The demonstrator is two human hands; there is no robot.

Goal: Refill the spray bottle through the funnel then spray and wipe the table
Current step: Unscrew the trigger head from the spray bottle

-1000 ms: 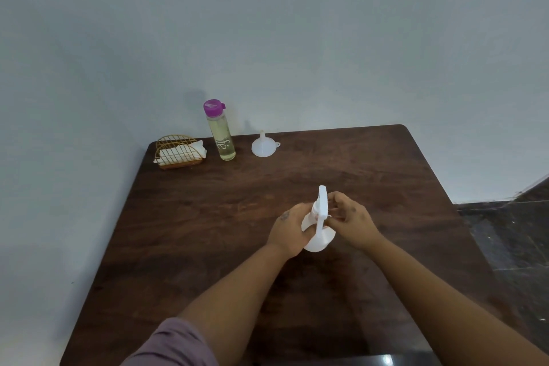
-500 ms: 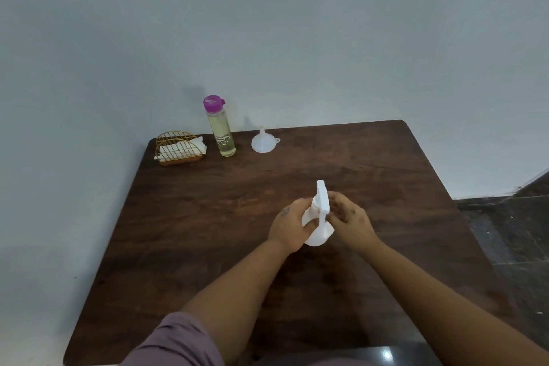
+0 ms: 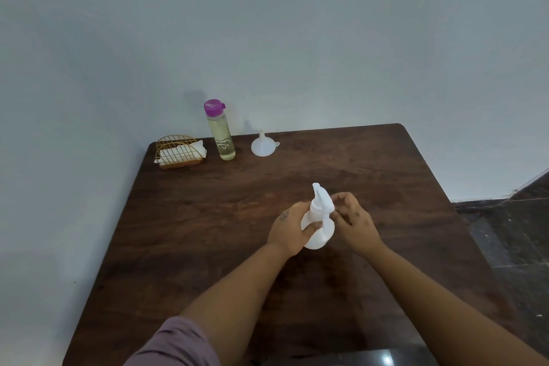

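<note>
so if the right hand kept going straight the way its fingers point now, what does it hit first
The right hand points left, toward the spray head of the white spray bottle that the left hand grips. It would most likely meet that spray head first; whether its fingertips already touch it is unclear.

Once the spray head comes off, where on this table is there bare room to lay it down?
Bare wood lies right of the white funnel to the dark wooden table edge, and left of the left hand. The far-left corner is crowded: gold wire holder, purple-capped bottle.
</note>
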